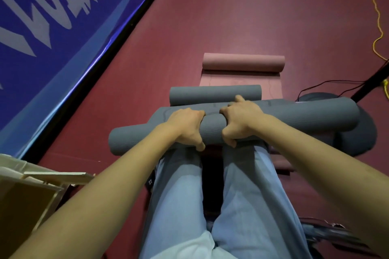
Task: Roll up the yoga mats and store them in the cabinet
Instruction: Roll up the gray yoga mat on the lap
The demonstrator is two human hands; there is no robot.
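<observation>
Left hand (pixel 186 126): curled round grey roll (pixel 210 130), frame centre
Right hand (pixel 242 120): gripping same roll
Second grey mat (pixel 214 94): rolled, just beyond
Pink mat (pixel 242 62): partly rolled, upper centre
Cabinet (pixel 31 191): lower left
Progress: judged roughly midway; pink unfinished, nothing visibly stored

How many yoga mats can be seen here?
3. A grey mat gripped by both hands over the knees, a second grey roll just beyond, and a half-rolled pink mat farthest away. Others may be hidden.
</observation>
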